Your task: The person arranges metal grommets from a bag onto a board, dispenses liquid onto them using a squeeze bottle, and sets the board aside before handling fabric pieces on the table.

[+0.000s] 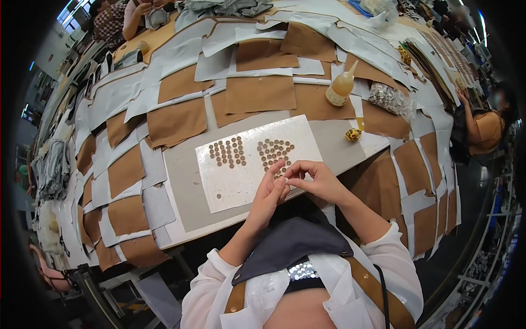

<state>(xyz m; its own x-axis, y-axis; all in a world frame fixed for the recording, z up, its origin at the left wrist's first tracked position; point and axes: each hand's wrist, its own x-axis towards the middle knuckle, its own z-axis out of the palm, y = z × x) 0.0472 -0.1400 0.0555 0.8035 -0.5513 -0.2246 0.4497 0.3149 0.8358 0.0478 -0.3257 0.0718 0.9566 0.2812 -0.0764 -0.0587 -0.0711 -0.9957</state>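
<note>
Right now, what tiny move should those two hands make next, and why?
Perhaps the left hand and right hand should draw back slightly. Their fingers meet close to the little round pieces on the white board and hide part of it, so a bump might scatter them.

One left hand (pixel 267 192) and one right hand (pixel 313 178) are showing over one white board (pixel 238 189), which is carrying two clusters of small discs (pixel 224 153) (too small to total surely) and one lone disc (pixel 218 196); one bottle (pixel 340 91) and one clear bag (pixel 389 100) are sitting nearby.
</note>
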